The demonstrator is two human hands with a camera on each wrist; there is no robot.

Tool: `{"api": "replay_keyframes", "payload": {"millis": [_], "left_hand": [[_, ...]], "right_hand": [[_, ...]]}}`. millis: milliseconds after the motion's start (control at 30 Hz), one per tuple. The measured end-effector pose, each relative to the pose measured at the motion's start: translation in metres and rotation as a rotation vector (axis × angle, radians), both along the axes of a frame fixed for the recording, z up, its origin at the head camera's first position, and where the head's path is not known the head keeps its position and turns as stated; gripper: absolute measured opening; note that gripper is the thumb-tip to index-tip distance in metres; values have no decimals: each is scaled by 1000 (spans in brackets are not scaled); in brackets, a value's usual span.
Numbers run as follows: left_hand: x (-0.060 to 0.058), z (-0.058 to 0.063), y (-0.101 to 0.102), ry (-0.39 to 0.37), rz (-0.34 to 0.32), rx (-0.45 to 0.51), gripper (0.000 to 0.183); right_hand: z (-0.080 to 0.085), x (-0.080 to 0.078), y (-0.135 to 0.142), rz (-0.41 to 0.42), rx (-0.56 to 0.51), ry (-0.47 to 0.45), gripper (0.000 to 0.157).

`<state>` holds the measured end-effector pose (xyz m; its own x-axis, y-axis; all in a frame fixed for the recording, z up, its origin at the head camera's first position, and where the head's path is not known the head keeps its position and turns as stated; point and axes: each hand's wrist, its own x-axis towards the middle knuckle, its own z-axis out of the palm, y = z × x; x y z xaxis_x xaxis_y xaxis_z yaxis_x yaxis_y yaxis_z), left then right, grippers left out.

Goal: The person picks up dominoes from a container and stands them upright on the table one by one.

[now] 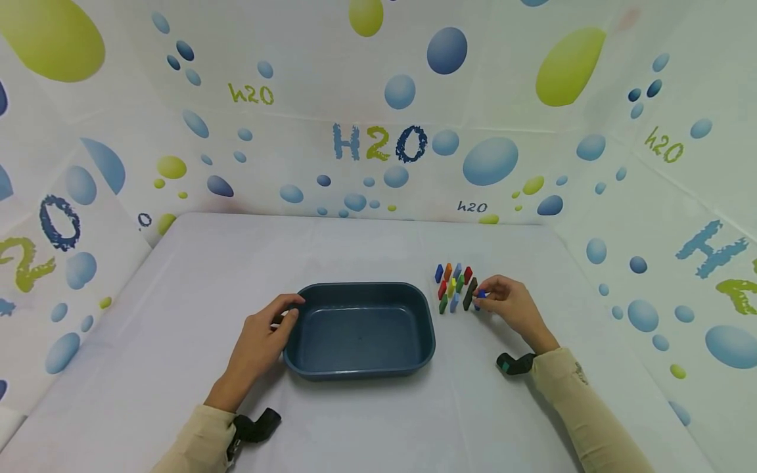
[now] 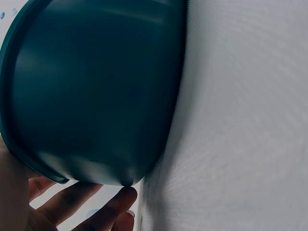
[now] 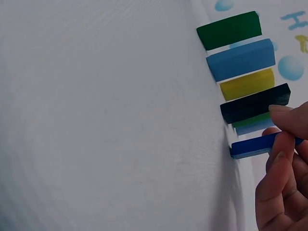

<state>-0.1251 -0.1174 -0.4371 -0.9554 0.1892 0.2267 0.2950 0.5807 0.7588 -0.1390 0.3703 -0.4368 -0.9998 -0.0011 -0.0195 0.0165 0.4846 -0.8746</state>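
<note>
A dark blue-green plastic tub [image 1: 359, 376] stands on the table. At its left end my left hand [image 1: 269, 328] holds the rim near the far corner, with fingertips [image 2: 126, 193] against the outer wall. To the right of the tub, several coloured blocks stand upright in rows. My right hand [image 1: 510, 303] pinches a blue block [image 3: 252, 146] between thumb and fingers, at the right side of the group. Just beside it stands a dark block [image 3: 255, 105], then a yellow block [image 3: 248, 84], a light blue block [image 3: 243, 59] and a green block [image 3: 230, 31].
Red blocks [image 1: 442, 289] and an orange block [image 1: 448, 270] stand among the group, close to the tub's right end. A white cloth [image 1: 378, 427] covers the table. Behind and at the sides hangs a patterned curtain [image 1: 307, 85].
</note>
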Motion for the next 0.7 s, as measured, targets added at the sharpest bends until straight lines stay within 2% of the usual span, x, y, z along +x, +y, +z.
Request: {"api": "replay_keyframes", "payload": {"millis": [267, 700], "left_hand": [[-1, 0, 0, 4, -2, -7, 25], [0, 1, 0, 8, 0, -13, 25]], "right_hand": [[0, 1, 1, 22, -30, -5, 30], [6, 2, 3, 30, 18, -43, 30]]}}
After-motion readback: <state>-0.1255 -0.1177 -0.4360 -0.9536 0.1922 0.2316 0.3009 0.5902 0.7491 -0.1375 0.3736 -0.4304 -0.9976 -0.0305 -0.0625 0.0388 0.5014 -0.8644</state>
